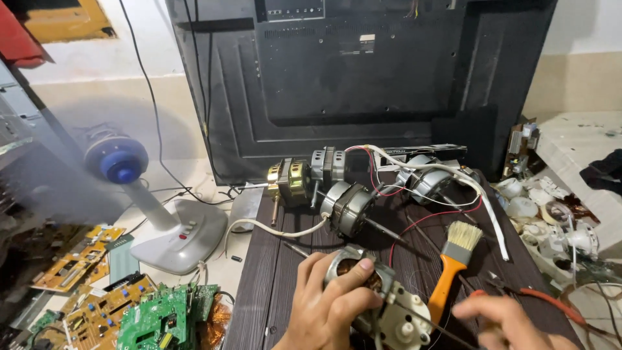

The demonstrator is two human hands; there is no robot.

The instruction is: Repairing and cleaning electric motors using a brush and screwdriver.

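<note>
My left hand (327, 304) grips a small electric fan motor (379, 298) with copper windings and a white gear housing, held over a dark wooden table (265, 285). My right hand (502, 321) sits at the lower right, pinching a thin dark tool whose tip reaches toward the motor; the tool's handle is hidden. An orange-handled paintbrush (453, 259) lies just between the hands, bristles pointing away.
Several more motors (346, 204) with red and white wires lie farther back on the table. A large black television back (350, 78) leans behind them. A running white fan (162, 227) and circuit boards (129, 311) sit left; white lamp parts (544, 220) lie right.
</note>
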